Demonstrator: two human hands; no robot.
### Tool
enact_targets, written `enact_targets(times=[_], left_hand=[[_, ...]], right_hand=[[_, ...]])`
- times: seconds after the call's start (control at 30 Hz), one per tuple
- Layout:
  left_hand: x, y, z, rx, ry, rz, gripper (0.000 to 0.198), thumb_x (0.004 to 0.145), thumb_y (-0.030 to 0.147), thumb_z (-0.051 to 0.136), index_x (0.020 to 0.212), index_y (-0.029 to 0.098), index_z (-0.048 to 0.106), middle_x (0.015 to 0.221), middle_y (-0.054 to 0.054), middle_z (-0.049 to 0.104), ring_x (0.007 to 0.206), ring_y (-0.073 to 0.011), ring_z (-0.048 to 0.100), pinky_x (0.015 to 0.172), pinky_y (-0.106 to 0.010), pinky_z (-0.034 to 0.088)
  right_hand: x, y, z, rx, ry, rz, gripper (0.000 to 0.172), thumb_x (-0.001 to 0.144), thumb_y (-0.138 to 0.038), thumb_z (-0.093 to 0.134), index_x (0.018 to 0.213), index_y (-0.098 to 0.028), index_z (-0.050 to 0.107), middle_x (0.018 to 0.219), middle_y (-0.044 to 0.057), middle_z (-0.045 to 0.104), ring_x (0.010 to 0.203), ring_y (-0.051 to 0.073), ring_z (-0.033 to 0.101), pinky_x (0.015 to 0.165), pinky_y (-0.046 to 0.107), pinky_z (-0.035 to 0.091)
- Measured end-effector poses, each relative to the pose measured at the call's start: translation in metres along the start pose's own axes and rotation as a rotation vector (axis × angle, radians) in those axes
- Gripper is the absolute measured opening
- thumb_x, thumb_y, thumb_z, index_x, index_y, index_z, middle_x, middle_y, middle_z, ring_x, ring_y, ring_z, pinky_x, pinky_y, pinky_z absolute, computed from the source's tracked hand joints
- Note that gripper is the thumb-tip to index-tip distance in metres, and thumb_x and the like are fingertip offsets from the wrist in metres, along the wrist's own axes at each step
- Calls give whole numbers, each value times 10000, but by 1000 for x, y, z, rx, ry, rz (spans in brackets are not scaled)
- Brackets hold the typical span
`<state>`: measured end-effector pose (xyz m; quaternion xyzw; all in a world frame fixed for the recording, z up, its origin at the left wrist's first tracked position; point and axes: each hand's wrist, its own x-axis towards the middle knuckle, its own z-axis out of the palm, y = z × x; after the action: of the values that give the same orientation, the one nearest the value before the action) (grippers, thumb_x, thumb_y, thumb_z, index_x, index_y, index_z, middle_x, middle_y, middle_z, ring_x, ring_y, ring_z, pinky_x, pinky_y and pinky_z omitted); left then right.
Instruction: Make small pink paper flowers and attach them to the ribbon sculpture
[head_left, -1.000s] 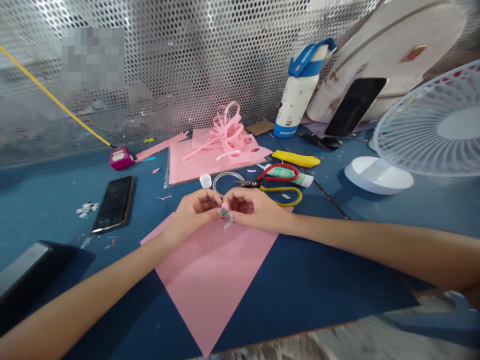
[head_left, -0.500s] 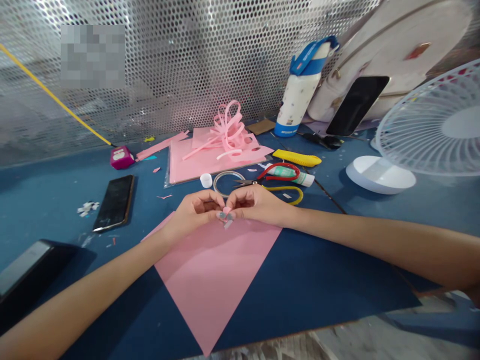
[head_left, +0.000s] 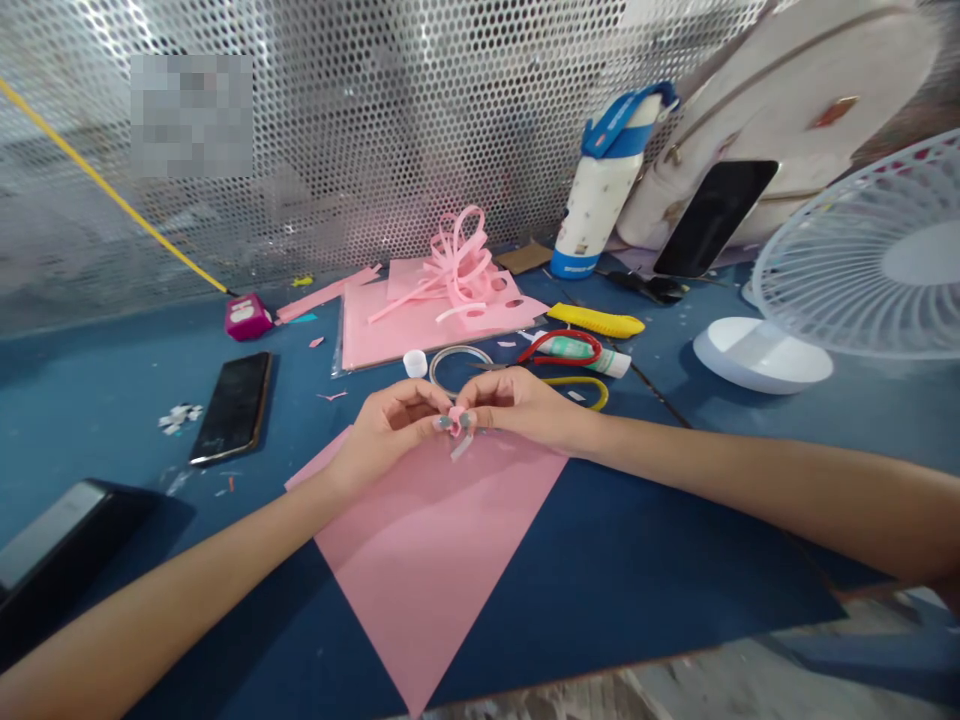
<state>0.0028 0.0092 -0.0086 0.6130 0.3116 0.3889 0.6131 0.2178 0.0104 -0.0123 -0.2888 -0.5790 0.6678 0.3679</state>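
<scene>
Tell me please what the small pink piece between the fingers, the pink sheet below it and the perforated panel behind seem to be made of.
Small pink piece: probably matte paper, thin and curled, though partly hidden.
Pink sheet: matte paper or thin card, lying flat with crisp straight edges.
Perforated panel: likely shiny metal, silvery with bright reflections.

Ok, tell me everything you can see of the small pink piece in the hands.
The small pink piece looks like paper, apparently curled or folded over; its exact shape is too small and too covered to tell. The fingertips of the left hand and right hand pinch it from either side, over the far part of the pink sheet. A pale, narrow strip slants just below it; whether the two are joined is unclear.
</scene>
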Motion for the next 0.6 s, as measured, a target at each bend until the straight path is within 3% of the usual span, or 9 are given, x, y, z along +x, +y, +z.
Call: enact_targets(times=[0.1, 0.23, 0.4, 0.6], left_hand=[[-6, 1, 1, 115, 123, 137, 160, 868, 284, 790, 962, 194, 696, 921, -32, 682, 787, -143, 662, 723, -267, 570], [-11, 2, 2, 417, 239, 409, 144, 871, 214, 778, 994, 215, 701, 949, -22, 625, 743, -122, 597, 704, -269, 520], [-11, 3, 3, 598, 193, 561, 237, 867, 183, 787, 1085, 231, 705, 979, -36, 614, 756, -133, 576, 696, -292, 510], [-10, 5, 4, 650, 204, 655, 192, 861, 133, 787, 1015, 233, 730, 967, -40, 631, 855, -155, 616, 692, -269, 528]], right_hand=[[-1, -2, 1, 96, 84, 15, 294, 725, -399, 899, 816, -152, 767, 743, -2, 716, 650, 85, 585, 622, 213, 472], [-7, -6, 7, 340, 204, 166, 287, 665, -348, 938, 769, -154, 754, 727, -17, 664, 619, 56, 532, 527, 166, 412], [-13, -6, 18, 587, 139, 355, 308, 653, -302, 953, 724, -130, 707, 700, -36, 613, 545, 25, 462, 465, 146, 390], [-13, -1, 19, 818, 41, 426, 248, 731, -184, 910, 808, -112, 685, 698, -40, 615, 573, 24, 501, 518, 130, 446]])
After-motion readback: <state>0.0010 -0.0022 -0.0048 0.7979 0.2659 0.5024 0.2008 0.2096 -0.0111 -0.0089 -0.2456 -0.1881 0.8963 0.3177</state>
